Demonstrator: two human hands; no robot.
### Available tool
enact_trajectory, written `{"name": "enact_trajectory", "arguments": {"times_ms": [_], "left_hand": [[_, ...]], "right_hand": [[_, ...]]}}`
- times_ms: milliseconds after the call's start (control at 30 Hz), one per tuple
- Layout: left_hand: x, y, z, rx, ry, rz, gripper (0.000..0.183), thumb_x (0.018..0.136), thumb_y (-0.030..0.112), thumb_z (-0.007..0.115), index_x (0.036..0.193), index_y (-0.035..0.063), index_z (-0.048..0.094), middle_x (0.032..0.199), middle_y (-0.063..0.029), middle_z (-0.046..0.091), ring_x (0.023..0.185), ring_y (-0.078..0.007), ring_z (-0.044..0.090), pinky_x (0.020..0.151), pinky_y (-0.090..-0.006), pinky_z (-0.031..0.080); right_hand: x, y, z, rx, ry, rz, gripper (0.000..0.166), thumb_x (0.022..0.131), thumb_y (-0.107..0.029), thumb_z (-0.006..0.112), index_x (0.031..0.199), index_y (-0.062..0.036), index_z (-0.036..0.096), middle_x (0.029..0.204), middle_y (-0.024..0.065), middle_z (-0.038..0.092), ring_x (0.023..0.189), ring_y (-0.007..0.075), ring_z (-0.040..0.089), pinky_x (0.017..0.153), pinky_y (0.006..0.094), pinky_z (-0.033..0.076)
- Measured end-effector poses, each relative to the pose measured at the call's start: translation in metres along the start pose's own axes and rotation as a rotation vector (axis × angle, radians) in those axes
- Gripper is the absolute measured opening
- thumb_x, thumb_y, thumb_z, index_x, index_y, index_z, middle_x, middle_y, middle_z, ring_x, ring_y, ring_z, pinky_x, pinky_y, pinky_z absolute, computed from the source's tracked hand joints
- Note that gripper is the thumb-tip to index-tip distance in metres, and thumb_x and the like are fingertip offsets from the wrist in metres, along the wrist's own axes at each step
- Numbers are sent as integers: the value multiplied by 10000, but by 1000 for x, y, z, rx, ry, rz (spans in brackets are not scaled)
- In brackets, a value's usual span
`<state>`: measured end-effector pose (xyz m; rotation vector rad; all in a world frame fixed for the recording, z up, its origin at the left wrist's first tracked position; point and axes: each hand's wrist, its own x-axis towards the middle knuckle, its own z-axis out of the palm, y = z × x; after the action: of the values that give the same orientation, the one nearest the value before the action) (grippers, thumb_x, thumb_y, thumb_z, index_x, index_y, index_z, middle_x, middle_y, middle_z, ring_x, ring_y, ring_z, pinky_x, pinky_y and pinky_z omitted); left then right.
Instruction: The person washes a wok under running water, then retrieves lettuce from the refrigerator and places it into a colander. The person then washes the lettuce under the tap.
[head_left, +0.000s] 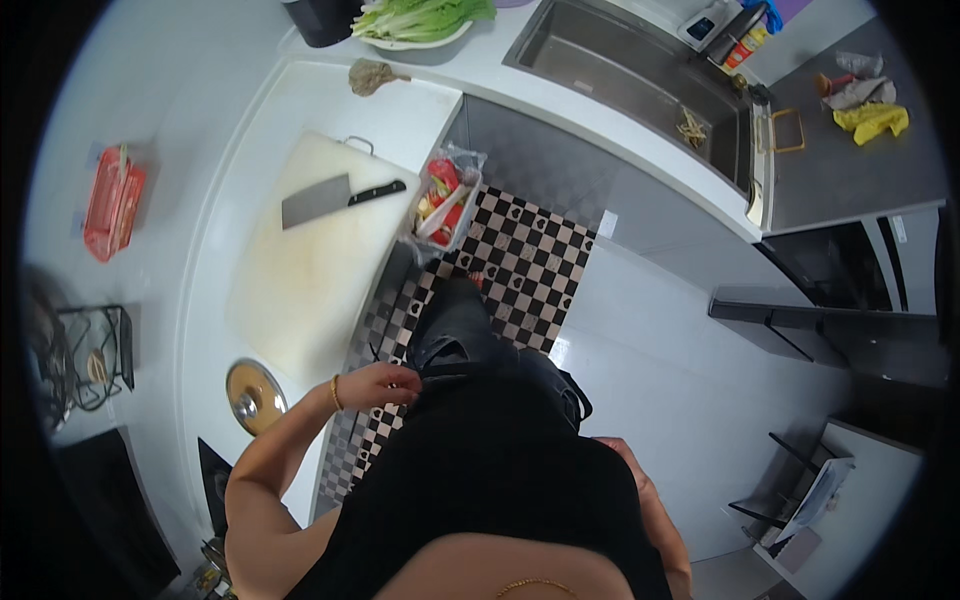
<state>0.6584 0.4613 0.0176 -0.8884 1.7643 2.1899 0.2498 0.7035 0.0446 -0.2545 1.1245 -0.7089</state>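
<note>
My left hand (386, 386), with a gold bracelet at the wrist, is held with curled fingers at the left side of my black top (510, 457). Whether it grips anything cannot be made out. Only part of my right hand (613, 445) shows at the right side of my waist; its fingers are hidden. On the counter to my left lies a white cutting board (292, 277). A cleaver (319, 202) rests flat on it, its black handle towards the counter's edge. A glass pot lid (264, 390) sits near my left forearm.
A bag-lined scrap bin (471, 201) adjoins the counter edge. Leafy greens (420, 16) fill a white bowl beside the sink (600, 52), which holds some peelings (691, 129). A yellow cloth (871, 122) lies farther right. A checkered mat (525, 262) covers the floor ahead.
</note>
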Motion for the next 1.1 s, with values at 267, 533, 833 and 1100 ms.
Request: {"name": "enact_trajectory", "arguments": {"times_ms": [267,533,833,1100], "left_hand": [[165,42,-187,804,556,125,139,911,161,592,957,64,681,1155,-113,623,946,-266,655,817,-370,528],[284,26,-238,1017,566,-546,425,929,197,512,1303,6,581,1595,-164,216,1184,-299,610,953,-462,505],[287,-34,-195,802,759,-458,539,882,224,549,1404,128,461,1430,-181,433,1146,-372,591,933,-487,503],[289,-98,-192,556,656,-588,354,916,298,509,1030,16,690,1114,-241,659,1037,-429,632,903,-496,507]], "right_hand": [[48,-105,6,-616,132,-40,119,878,-7,654,976,-23,720,939,55,701,869,152,637,823,291,497],[107,-202,-64,-909,413,-312,153,903,-57,644,1033,-68,726,909,61,668,810,149,620,733,274,482],[126,-211,-86,-947,484,-285,142,918,-65,633,1033,-58,715,901,91,677,812,180,644,727,291,501],[143,-193,-94,-915,533,-239,164,940,-71,586,1057,-45,699,954,109,691,834,221,665,764,317,523]]}}
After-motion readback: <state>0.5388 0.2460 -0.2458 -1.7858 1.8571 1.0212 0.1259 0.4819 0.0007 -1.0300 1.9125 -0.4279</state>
